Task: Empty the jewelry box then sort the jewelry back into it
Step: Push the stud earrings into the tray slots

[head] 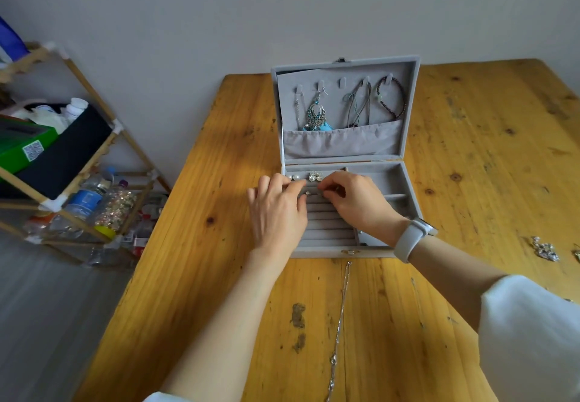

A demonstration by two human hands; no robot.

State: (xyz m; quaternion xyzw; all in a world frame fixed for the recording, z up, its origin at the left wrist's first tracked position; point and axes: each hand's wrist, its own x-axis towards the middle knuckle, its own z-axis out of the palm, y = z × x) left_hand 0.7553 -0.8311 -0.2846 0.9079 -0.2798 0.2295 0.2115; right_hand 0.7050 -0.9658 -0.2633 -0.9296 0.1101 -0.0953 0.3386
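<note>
Sorting phase, judged from the layout: jewelry box (345, 157) stands open on the wooden table (219, 276), lid upright, several pieces already back in place. Both hands work over the ring-roll section (329, 226) at the box's front left; left hand (277, 213) lies across the left rim, fingers extended toward a small ring (307, 193), seemingly steadying it; right hand (351, 200) has fingers curled, pinching something small beside that ring, exact grip too small to tell. Next move, likely: press the ring down into a slot between rolls; calls for fine fingertip pressure. Contents: lid hooks hold a peacock earring (316, 116), cords, a dark bracelet (392, 97); back row holds pearl studs (293, 178) and crystal studs (315, 176); right compartments look bare. Unsorted on the table: silver chain (340, 323), crystal pieces (546, 249).
</note>
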